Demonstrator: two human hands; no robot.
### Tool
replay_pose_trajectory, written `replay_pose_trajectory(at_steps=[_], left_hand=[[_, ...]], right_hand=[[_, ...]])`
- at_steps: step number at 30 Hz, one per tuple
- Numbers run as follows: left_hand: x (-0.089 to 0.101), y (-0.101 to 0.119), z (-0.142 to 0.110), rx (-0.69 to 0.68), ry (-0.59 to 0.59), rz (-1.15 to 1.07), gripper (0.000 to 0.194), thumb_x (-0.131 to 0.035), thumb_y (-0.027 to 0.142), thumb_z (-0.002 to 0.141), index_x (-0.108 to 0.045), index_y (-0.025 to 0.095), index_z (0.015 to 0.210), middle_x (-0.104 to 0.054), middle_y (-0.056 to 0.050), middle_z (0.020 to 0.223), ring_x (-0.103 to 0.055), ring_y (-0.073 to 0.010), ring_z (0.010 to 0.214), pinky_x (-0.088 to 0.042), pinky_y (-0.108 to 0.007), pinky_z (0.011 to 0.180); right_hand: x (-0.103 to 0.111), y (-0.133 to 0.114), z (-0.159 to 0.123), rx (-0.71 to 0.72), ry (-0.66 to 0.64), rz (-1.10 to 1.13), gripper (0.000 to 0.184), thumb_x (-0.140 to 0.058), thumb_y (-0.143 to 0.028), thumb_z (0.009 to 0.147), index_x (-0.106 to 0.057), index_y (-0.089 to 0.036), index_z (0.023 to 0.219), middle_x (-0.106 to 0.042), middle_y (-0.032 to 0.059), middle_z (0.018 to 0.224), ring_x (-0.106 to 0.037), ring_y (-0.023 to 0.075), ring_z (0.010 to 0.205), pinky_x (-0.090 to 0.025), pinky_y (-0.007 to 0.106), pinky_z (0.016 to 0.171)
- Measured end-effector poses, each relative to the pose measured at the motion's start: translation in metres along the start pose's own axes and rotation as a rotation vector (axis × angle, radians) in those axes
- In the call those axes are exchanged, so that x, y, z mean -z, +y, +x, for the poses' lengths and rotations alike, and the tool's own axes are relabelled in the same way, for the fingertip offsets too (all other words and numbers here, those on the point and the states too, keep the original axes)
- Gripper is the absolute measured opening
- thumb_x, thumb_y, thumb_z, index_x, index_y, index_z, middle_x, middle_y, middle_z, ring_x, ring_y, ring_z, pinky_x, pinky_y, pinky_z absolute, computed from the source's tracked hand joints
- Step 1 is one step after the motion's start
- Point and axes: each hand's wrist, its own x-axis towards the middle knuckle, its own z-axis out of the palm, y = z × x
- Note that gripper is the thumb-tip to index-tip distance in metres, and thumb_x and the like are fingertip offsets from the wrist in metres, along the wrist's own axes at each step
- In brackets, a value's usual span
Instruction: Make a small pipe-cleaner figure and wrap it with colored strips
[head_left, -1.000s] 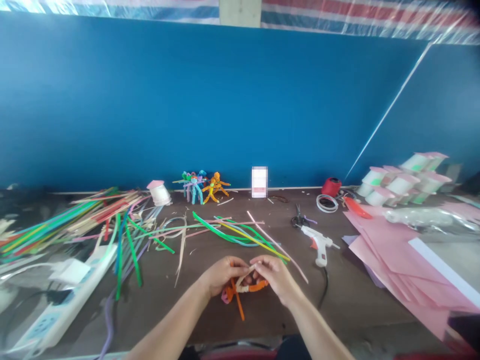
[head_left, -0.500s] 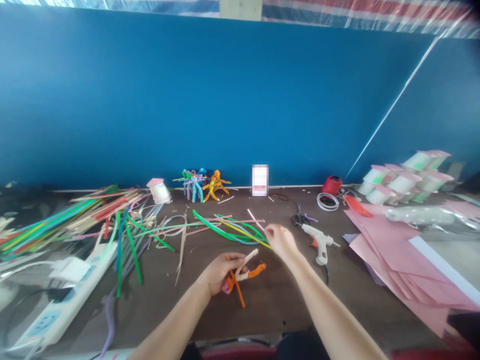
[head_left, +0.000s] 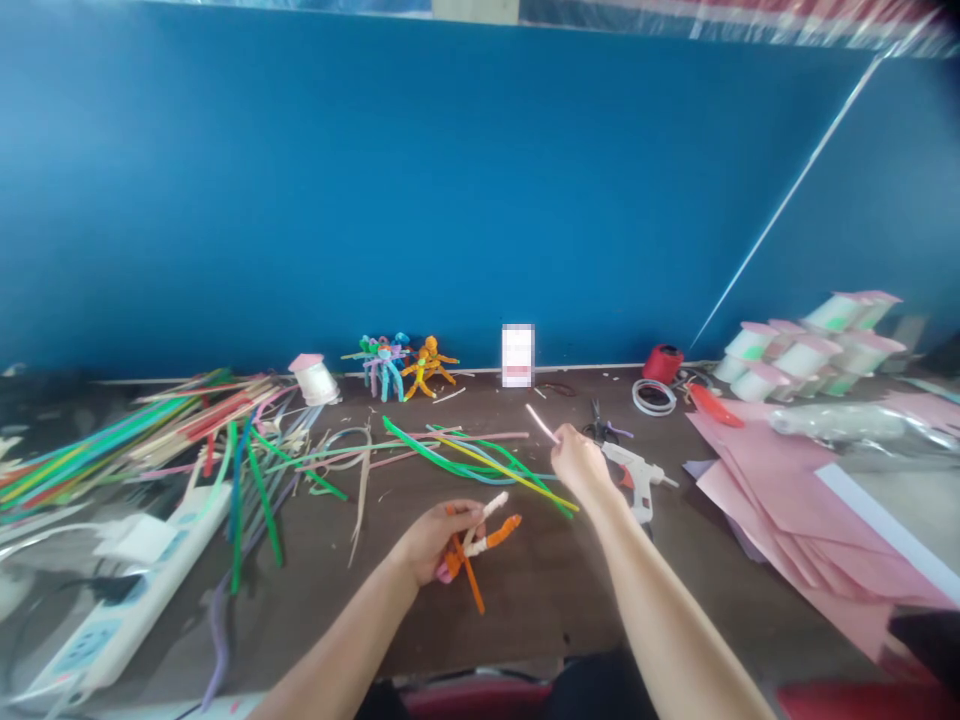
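Low over the dark table, my left hand (head_left: 444, 538) is closed on a small pipe-cleaner figure (head_left: 496, 538) twisted from orange and cream stems, with a bit of pink under the fingers. My right hand (head_left: 581, 462) pinches a pale pink pipe cleaner (head_left: 541, 424), whose free end points up and to the left. Just right of that hand lie black scissors (head_left: 598, 425) and a white glue gun (head_left: 642, 478). Loose green and yellow pipe cleaners (head_left: 487, 465) spread on the table between and beyond my hands.
Bundles of coloured pipe cleaners (head_left: 127, 435) and a white power strip (head_left: 142, 600) cover the left side. Finished pipe-cleaner figures (head_left: 386, 368) and a paper-cup house (head_left: 313, 380) stand at the back. Pink sheets (head_left: 780, 500) and stacked cups (head_left: 810, 355) occupy the right.
My right hand has moved to the right with the pink pipe cleaner, away from my left hand. The left hand keeps hold of the orange and cream figure, nearly in place.
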Motion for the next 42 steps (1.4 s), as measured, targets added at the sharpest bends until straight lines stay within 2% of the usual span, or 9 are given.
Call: replay_pose_trajectory(at_steps=[3,6,12,18,25,28,32,38,42], left_hand=[[-0.002,0.002,-0.003,-0.013,-0.001,-0.014,0.026,-0.062,0.038,0.07,-0.054,0.013,0.069,-0.054,0.003,0.05,-0.034,-0.0032,0.019,-0.023,-0.015,0.019],[-0.005,0.0,-0.003,-0.015,0.064,-0.048,0.029,-0.067,0.035,0.064,-0.056,0.013,0.078,-0.058,0.002,0.057,-0.038,-0.0036,0.023,-0.026,-0.015,0.021],[-0.008,-0.003,-0.003,-0.007,0.064,-0.016,0.035,-0.069,0.038,0.062,-0.057,0.013,0.083,-0.06,0.0,0.057,-0.047,-0.0072,0.032,-0.026,-0.013,0.024],[-0.014,0.001,-0.007,-0.041,0.089,-0.063,0.031,-0.074,0.033,0.057,-0.061,0.011,0.074,-0.06,-0.002,0.053,-0.054,-0.0081,0.045,-0.042,-0.017,0.044],[-0.015,-0.005,-0.003,-0.053,0.087,0.042,0.028,-0.071,0.034,0.058,-0.065,0.01,0.071,-0.061,-0.003,0.054,-0.053,-0.009,0.045,-0.043,-0.021,0.049],[-0.017,-0.006,-0.003,-0.058,0.09,0.032,0.027,-0.071,0.034,0.058,-0.064,0.01,0.069,-0.061,-0.003,0.055,-0.054,-0.0099,0.047,-0.045,-0.023,0.051],[-0.018,-0.003,-0.005,-0.046,0.092,-0.059,0.025,-0.072,0.03,0.056,-0.061,0.01,0.066,-0.063,-0.003,0.058,-0.056,-0.0112,0.052,-0.047,-0.024,0.054],[-0.013,0.001,-0.008,-0.003,0.078,-0.175,0.022,-0.07,0.023,0.058,-0.059,0.012,0.074,-0.065,-0.004,0.061,-0.06,-0.0143,0.058,-0.05,-0.029,0.061],[-0.009,0.0,-0.005,0.033,0.024,-0.266,0.019,-0.067,0.015,0.058,-0.057,0.012,0.073,-0.067,-0.006,0.067,-0.062,-0.0159,0.061,-0.05,-0.031,0.06]], right_hand=[[-0.002,0.0,-0.025,0.006,-0.067,0.187,0.014,-0.047,-0.023,0.078,-0.059,-0.016,0.081,-0.058,0.0021,0.064,-0.055,0.0136,0.058,-0.039,0.023,0.053],[-0.017,-0.007,-0.055,0.019,-0.202,0.366,0.024,-0.051,-0.037,0.074,-0.061,-0.015,0.075,-0.042,-0.0064,0.045,-0.038,0.0077,0.037,-0.03,0.019,0.039],[-0.032,-0.018,-0.078,0.019,-0.268,0.603,0.021,-0.057,-0.032,0.066,-0.058,-0.014,0.056,-0.038,-0.0071,0.044,-0.034,0.0059,0.042,-0.026,0.018,0.043],[-0.036,-0.017,-0.08,-0.064,-0.273,0.751,0.018,-0.058,-0.032,0.062,-0.056,-0.016,0.057,-0.037,-0.0078,0.042,-0.03,0.0057,0.039,-0.023,0.019,0.039],[-0.045,-0.013,-0.085,-0.098,-0.265,0.84,0.018,-0.058,-0.031,0.063,-0.053,-0.016,0.056,-0.034,-0.0081,0.042,-0.031,0.0052,0.039,-0.024,0.018,0.037],[-0.044,-0.008,-0.086,-0.091,-0.32,0.845,0.024,-0.061,-0.039,0.064,-0.057,-0.015,0.062,-0.034,-0.0085,0.043,-0.028,0.0039,0.036,-0.021,0.017,0.035],[-0.043,0.002,-0.089,-0.156,-0.384,0.935,0.042,-0.052,-0.054,0.069,-0.06,-0.017,0.088,-0.037,-0.0098,0.048,-0.021,0.0016,0.029,-0.013,0.016,0.029],[-0.046,0.012,-0.099,-0.172,-0.398,0.835,0.031,-0.055,-0.043,0.067,-0.059,-0.015,0.078,-0.047,-0.007,0.046,-0.043,0.0057,0.031,-0.029,0.016,0.031],[-0.044,0.013,-0.104,-0.176,-0.423,0.754,0.017,-0.05,-0.03,0.066,-0.055,-0.016,0.072,-0.055,-0.0047,0.049,-0.052,0.0075,0.036,-0.032,0.014,0.033]])
